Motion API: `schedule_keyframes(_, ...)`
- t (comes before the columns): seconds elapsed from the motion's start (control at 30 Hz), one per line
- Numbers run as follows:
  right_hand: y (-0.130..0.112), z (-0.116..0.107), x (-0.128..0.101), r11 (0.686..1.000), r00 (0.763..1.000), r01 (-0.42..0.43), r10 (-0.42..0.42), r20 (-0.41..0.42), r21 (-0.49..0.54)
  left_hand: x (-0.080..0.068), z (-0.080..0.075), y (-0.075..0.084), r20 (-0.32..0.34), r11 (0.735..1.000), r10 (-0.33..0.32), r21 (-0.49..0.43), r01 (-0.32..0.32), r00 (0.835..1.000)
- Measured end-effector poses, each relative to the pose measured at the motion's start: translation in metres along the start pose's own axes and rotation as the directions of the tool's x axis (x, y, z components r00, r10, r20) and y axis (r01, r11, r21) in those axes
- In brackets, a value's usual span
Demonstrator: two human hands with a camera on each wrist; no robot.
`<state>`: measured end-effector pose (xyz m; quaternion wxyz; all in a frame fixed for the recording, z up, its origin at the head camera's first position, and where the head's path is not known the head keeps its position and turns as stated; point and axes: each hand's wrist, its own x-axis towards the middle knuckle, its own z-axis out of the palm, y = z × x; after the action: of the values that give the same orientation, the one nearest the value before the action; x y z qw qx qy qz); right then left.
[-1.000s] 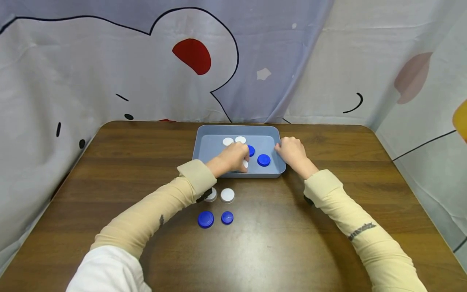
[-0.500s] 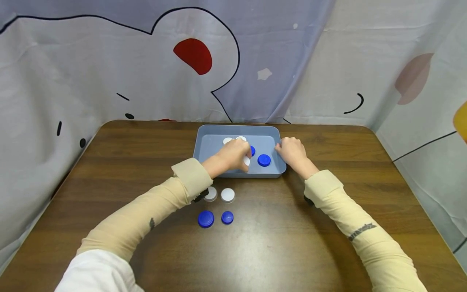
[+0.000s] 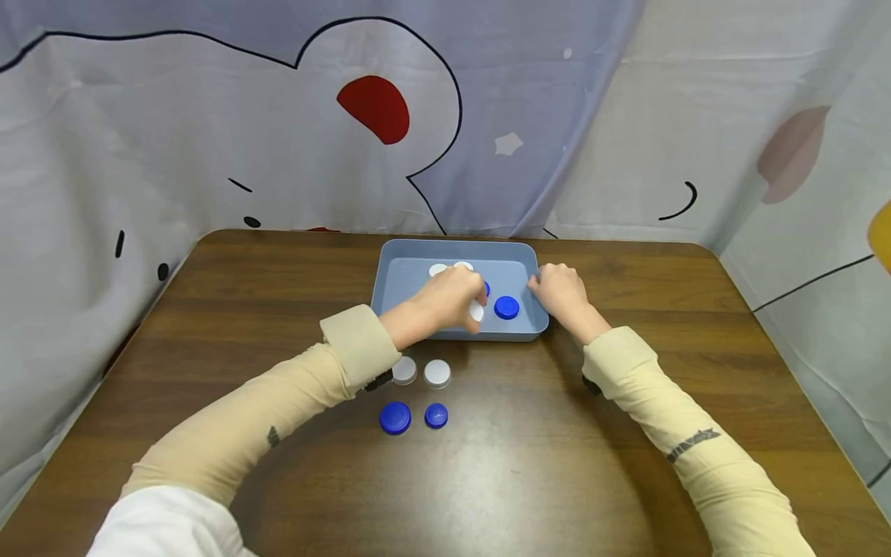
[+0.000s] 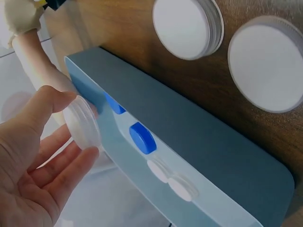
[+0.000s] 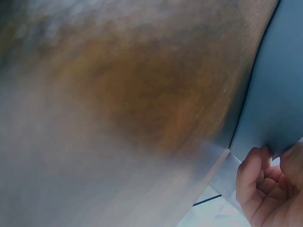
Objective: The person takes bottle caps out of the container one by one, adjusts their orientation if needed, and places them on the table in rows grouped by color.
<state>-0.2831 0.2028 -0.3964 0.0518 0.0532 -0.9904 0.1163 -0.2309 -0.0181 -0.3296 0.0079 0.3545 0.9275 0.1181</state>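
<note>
White cap (image 4: 83, 122) in left hand (image 4: 33, 165) fingertips

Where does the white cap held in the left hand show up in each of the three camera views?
Head: white cap at centre, over the tray's near part, at the left hand fingertips.
Left wrist: left of centre, pinched edge-on.
Right wrist: not in it.
Shared landmark: the blue-grey tray.

I see a counter (image 3: 209, 325) of dark wood grain with a soft sheen. The tray (image 3: 397, 271) at frame center looks like smooth matt grey-blue plastic; the white cap (image 4: 83, 124) is translucent ribbed plastic. The backdrop (image 3: 209, 116) behind is printed cloth.
</note>
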Motion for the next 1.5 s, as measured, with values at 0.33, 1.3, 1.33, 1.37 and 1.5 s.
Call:
schedule_keyframes(0.33,-0.001,0.0,-0.001,1.0,1.0,-0.011,0.011,0.001,0.0,-0.016,-0.001,0.013,-0.016,0.996,0.087,-0.009,-0.087,0.996)
schedule_keyframes(1.3,-0.002,-0.001,-0.002,1.0,1.0,-0.024,0.024,0.015,0.008,-0.041,0.038,0.027,0.107,0.978,0.205,0.015,-0.207,0.973)
schedule_keyframes(1.33,-0.002,-0.002,-0.002,1.0,1.0,-0.024,0.024,0.014,0.007,-0.041,0.039,0.026,0.106,0.978,0.205,0.019,-0.208,0.973)
schedule_keyframes(1.37,-0.002,-0.001,-0.002,1.0,1.0,-0.025,0.025,0.014,0.006,-0.041,0.04,0.026,0.105,0.978,0.206,0.02,-0.209,0.973)
schedule_keyframes(1.5,-0.002,-0.001,-0.001,1.0,1.0,-0.025,0.025,0.016,0.002,-0.04,0.042,0.025,0.105,0.977,0.208,0.012,-0.211,0.972)
